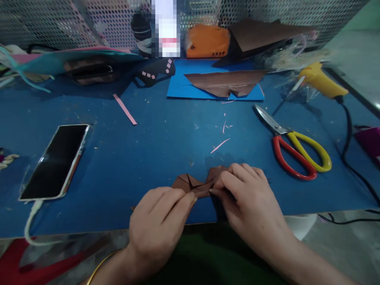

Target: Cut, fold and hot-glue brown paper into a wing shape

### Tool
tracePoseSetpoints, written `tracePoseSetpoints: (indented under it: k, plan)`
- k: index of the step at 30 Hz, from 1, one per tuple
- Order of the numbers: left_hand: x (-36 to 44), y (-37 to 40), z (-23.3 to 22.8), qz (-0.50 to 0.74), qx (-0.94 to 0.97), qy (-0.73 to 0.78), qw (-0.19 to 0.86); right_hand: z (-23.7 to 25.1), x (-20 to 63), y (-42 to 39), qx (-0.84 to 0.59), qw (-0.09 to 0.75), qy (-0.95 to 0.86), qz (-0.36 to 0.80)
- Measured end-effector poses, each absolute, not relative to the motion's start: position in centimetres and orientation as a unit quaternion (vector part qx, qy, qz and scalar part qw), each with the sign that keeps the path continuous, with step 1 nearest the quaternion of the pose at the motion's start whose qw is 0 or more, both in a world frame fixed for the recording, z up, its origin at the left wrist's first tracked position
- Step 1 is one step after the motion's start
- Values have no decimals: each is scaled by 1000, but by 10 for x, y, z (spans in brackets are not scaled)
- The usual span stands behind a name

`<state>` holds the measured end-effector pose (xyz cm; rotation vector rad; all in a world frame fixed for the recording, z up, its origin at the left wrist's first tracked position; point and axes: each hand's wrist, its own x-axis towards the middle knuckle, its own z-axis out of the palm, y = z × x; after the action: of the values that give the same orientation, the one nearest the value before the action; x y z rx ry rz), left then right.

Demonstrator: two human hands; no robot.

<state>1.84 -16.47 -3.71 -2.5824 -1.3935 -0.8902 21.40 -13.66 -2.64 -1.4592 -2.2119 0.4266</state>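
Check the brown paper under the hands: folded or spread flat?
Folded: the brown paper shows creases and overlapping flaps, pinched between the left hand and right hand.

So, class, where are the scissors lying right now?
The scissors lie on the blue table, right of the right hand, near the yellow glue gun.

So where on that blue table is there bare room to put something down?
The widest bare patch of the blue table lies between the phone and the scissors, holding only pink paper slivers. It is crowded along the back mesh and right by the glue gun. Both hands pinch brown folded paper at the near edge.
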Motion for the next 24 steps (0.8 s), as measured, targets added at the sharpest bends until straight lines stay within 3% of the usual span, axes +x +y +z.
tracePoseSetpoints:
  k: [5,12,24]
  plan:
    - [27,-169,-41,-250,-888,-380,68,-29,215,-137,-518,231,-811,144]
    - [39,-169,-41,-221,-895,-369,117,-40,226,-153,-482,291,-825,40]
    - [39,-171,-53,-241,-895,-358,115,-53,238,-174,-426,239,-873,10]
